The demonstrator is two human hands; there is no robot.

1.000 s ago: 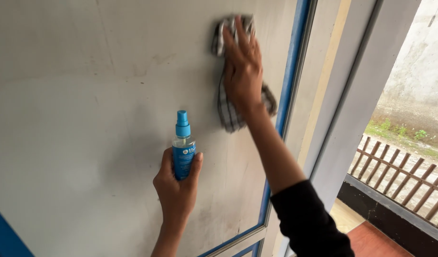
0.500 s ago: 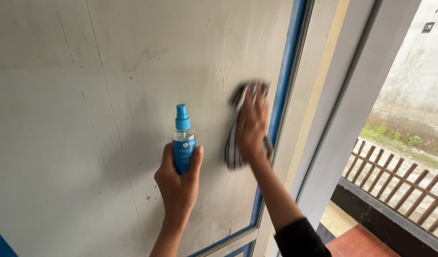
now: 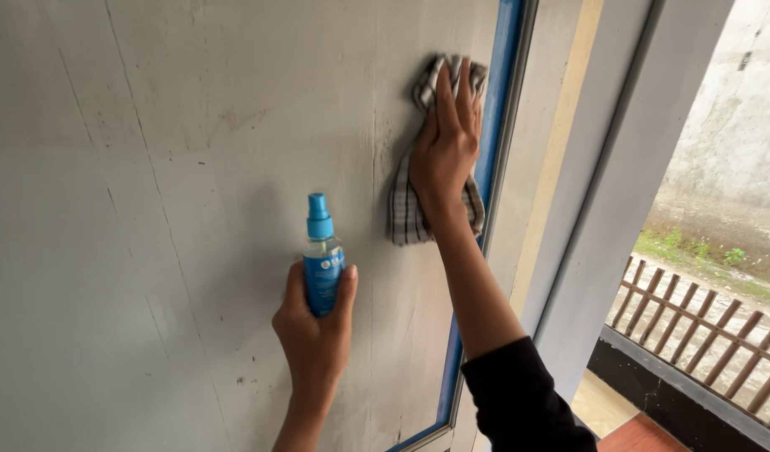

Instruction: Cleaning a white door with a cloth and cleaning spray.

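Setting: a doorway opening to the outside, filled mostly by a pale grey door panel [image 3: 150, 209], scuffed, with faint hairline cracks and small dark specks. All places below are given relative to this panel.

Item 1. Left hand [image 3: 314, 331], low on the panel, a little right of its middle. Fingers wrapped closed around the lower body of a spray bottle, thumb on its left side, the other fingers on its right. Bare forearm runs down out of view.

Item 2. Spray bottle [image 3: 322, 268], blue, with a clear neck and a blue pump top, held upright just in front of the panel face. Whether it touches the panel cannot be told.

Item 3. Checked cloth [image 3: 404, 209], grey and white, against the upper right part of the panel; its lower end hangs loose below the wrist, its top bunches above the fingertips.

Item 4. Right hand [image 3: 446, 146], laid flat over the cloth, fingers extended and close together, pressing it to the panel. Black sleeve [image 3: 523, 398] covers the upper arm.

Item 5. Blue trim strip [image 3: 494, 125], bordering the panel's right edge, just beside the cloth.

Item 6. Pale door frame [image 3: 594, 209], right of the trim.

Item 7. Brown slatted railing [image 3: 703, 322], beyond the frame, lower right, with a grey wall and patchy grass behind.
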